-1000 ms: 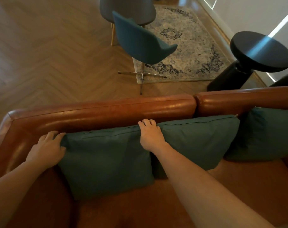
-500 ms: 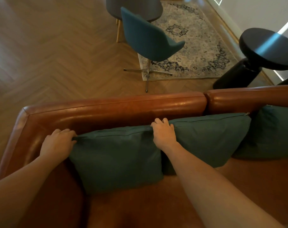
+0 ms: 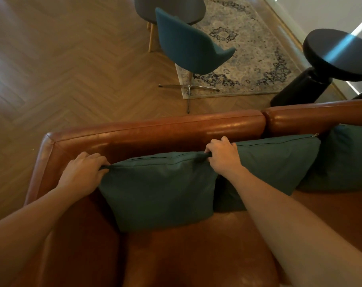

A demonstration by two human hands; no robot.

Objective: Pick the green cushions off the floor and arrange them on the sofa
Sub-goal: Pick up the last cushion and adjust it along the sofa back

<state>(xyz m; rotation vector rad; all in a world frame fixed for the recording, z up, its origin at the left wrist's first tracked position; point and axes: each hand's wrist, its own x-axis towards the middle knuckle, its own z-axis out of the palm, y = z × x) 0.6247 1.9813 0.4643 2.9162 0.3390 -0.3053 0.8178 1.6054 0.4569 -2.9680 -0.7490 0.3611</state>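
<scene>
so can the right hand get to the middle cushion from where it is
Probably yes: the right hand lies right beside the middle cushion, with nothing between them, though it would first have to release the corner of the left cushion that it grips.

This is a home living room: a brown leather sofa with green cushions stands on herringbone wood flooring, with a patterned rug, a teal swivel chair and a round black side table behind it.
</scene>
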